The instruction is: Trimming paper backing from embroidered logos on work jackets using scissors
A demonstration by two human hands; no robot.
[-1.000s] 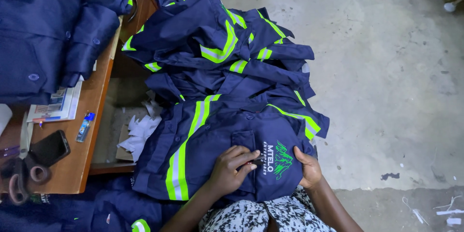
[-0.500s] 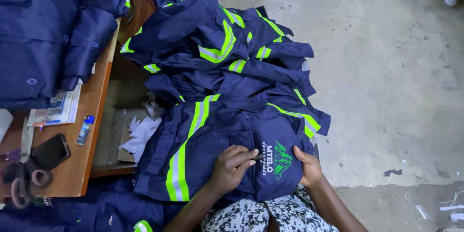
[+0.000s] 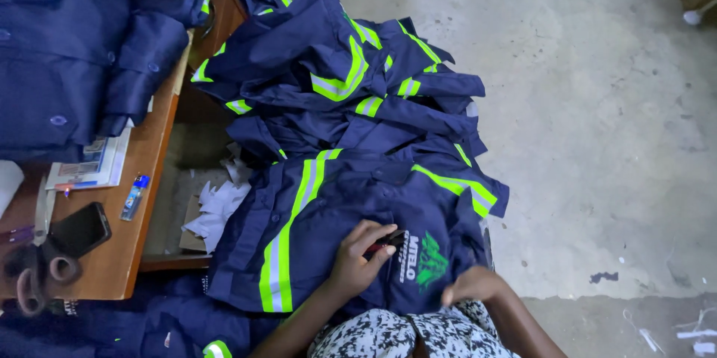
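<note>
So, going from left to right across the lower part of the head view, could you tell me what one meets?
Scissors → black phone → blue lighter → white paper scraps → left hand → green logo → right hand → concrete floor.

Matt navy cloth jacket (image 3: 351, 231) with glossy reflective stripes (image 3: 287, 242) — smooth wooden desk (image 3: 131, 231), rough concrete floor (image 3: 597, 126).

both forearms reach in from the near edge. the left hand (image 3: 358, 261) lies palm down, fingers (image 3: 371, 233) stretched right, seemingly pinching something small and dark. the right hand (image 3: 469, 285) is curled, knuckles up, just to its right.
</note>
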